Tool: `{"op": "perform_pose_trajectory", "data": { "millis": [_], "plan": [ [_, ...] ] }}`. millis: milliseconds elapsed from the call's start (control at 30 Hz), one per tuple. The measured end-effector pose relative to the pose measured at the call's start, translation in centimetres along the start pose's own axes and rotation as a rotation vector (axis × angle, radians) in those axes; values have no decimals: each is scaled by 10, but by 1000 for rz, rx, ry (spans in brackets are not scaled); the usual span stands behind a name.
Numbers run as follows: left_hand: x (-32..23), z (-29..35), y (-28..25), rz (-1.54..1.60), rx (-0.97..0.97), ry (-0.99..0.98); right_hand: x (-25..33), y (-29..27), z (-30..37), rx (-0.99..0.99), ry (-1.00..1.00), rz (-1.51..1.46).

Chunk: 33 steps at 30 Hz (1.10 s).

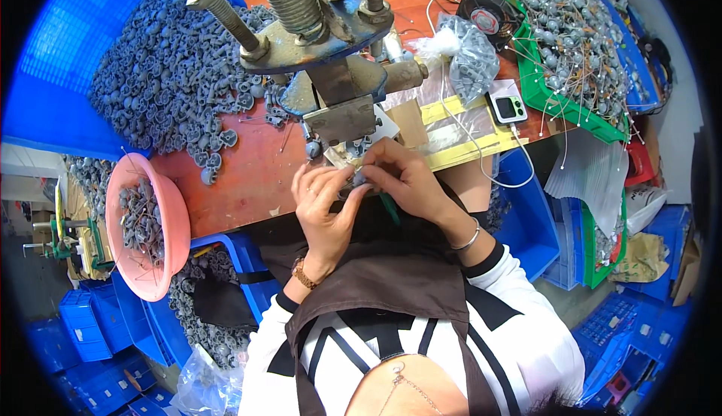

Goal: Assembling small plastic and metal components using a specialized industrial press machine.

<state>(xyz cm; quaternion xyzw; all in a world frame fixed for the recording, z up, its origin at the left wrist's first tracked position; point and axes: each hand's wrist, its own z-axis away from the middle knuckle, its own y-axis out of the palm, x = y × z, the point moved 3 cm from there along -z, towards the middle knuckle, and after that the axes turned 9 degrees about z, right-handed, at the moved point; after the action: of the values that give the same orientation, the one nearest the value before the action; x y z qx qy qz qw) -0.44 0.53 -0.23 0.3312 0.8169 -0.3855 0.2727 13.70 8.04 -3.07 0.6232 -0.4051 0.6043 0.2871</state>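
Note:
A small grey plastic part (359, 180) sits between my fingertips, just in front of the press. My left hand (325, 204) has its thumb and forefinger closed at the part, with the other fingers bent. From the other side my right hand (406, 183) pinches at the same part with thumb and forefinger. Right above the hands is the metal block (343, 120) of a screw press (316, 47). Some of the press's lower end is hidden behind my fingers. Another small grey piece (313, 149) shows beside the block.
A big heap of grey plastic parts (173, 70) spreads over the red table (226, 209) at left. A pink basin (183, 220) with parts and thin pins stands at its edge. To the right are a small white device (507, 104), a fan (489, 17) and a green tray (538, 89).

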Motion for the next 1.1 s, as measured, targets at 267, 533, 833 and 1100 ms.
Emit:
{"op": "perform_pose_trajectory", "data": {
  "millis": [267, 533, 833, 1100],
  "plan": [
    [22, -19, 14, 129, -41, -282, 2, -1, -13, -192, -32, 415],
    [32, -22, -15, 60, 172, -123, 27, 0, -4, -226, -61, 673],
    [18, 29, -50, 118, 52, -77, 111, -44, -47, -447, -302, -1],
    [24, 40, -89, -25, 44, -98, 132, 87, 84, -477, -961, 569]
  ]
}}
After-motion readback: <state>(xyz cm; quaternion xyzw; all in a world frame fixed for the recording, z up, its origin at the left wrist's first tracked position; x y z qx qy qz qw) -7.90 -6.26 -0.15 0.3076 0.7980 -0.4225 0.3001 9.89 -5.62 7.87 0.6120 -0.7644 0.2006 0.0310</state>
